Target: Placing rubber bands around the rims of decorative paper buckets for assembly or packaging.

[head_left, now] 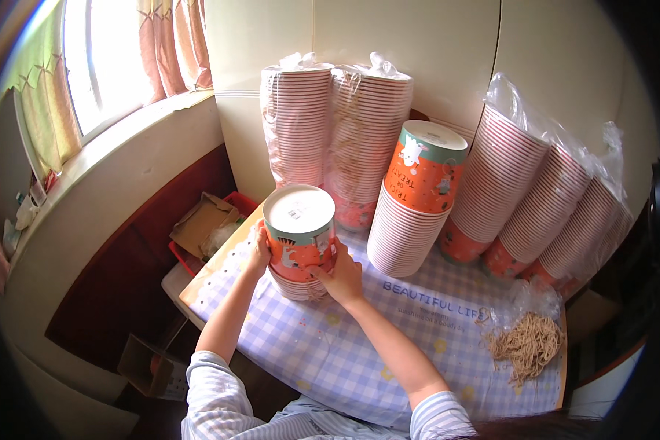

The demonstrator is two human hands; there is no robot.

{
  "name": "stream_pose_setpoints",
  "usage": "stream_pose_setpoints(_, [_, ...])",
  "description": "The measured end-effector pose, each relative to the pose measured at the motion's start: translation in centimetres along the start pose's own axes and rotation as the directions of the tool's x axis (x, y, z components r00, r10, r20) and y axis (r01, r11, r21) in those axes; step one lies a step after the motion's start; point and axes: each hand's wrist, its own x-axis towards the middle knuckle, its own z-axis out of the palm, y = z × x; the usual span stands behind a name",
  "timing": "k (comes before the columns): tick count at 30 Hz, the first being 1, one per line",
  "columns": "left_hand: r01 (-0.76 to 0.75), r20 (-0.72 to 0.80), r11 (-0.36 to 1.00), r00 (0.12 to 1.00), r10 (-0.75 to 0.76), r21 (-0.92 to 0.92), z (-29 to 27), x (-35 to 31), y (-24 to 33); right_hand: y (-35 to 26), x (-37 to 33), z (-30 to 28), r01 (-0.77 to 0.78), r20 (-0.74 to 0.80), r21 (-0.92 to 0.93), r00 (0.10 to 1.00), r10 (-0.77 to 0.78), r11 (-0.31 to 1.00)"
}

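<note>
A short stack of upside-down orange paper cups [299,246] with a white bottom on top stands on the checked tablecloth [345,352]. My left hand [259,253] presses its left side. On its right side my right hand [339,277] grips the lower cups. Both hands hold the stack between them. A taller stack of the same cups [412,213] leans to the right of it, untouched.
Plastic-wrapped cup stacks [334,136] stand against the back wall, and more wrapped stacks [543,209] lean at the right. A bundle of tan string [526,345] lies on the table's right. Cardboard boxes [202,224] and a red crate sit left of the table, below the window.
</note>
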Motion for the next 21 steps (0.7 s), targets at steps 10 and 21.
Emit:
stream_pose_setpoints(10, [0.009,-0.046,0.988,0.999,-0.002,0.153,0.6,-1.9,5.7,4.4,-1.1,0.6,-0.003,0.03,-0.028,1.0,0.004,1.0])
stream_pose_setpoints(21, [0.118,0.149,0.979,0.979,-0.143,0.163,-2.9,-6.9,2.6,5.9,-4.1,-0.6,0.268,0.057,-0.064,0.963,-0.264,0.961])
